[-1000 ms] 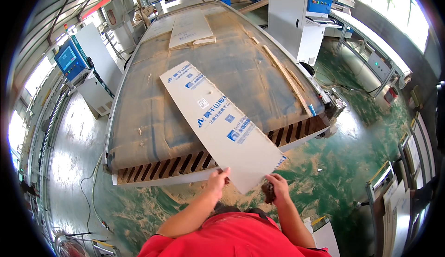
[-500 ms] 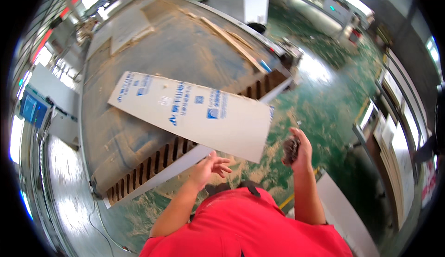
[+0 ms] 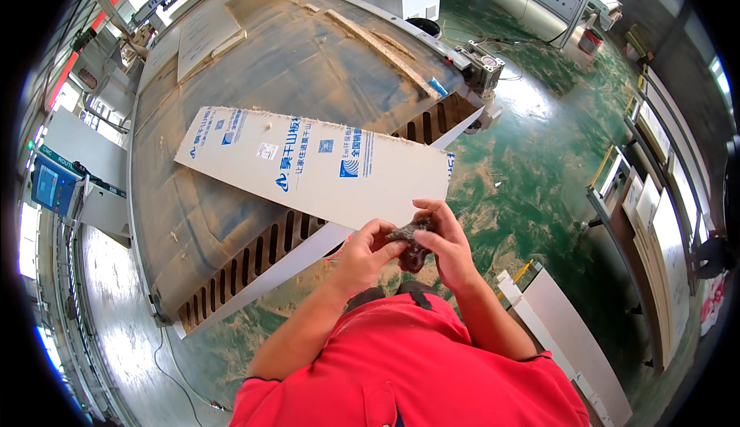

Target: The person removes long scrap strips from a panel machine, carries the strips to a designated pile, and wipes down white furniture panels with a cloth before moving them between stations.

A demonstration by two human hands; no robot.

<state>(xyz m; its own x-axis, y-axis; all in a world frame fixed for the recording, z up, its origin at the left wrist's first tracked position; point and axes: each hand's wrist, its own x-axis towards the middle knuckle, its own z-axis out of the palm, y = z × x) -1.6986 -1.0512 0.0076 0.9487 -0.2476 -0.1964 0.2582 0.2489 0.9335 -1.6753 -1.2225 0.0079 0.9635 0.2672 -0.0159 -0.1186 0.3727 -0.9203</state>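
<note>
Between my two hands, above the near end of a pale board, is a crumpled dark brown wad (image 3: 414, 254), like a rag or a fibrous scrap; its exact kind does not show. My left hand (image 3: 368, 254) pinches one side of it with thumb and fingers. From the other side my right hand (image 3: 445, 243) holds it, thumb on top. The pale board (image 3: 401, 173), printed in blue with a rough sawn far edge, lies slanted across the corner of a dusty machine table (image 3: 223, 149) and juts past its slotted edge.
Offcut strips (image 3: 381, 55) and flat sheets (image 3: 206, 38) lie farther back on the table. A control screen (image 3: 52, 186) stands at the left. Sawdust covers parts of the green floor (image 3: 532, 196). Boards stand in a rack (image 3: 655, 250) at the right; another panel (image 3: 570, 334) is nearby.
My right hand has brought the brown wad leftward, in front of my body. My left hand, empty before, has moved right and taken hold of it too. The board stays in place.
</note>
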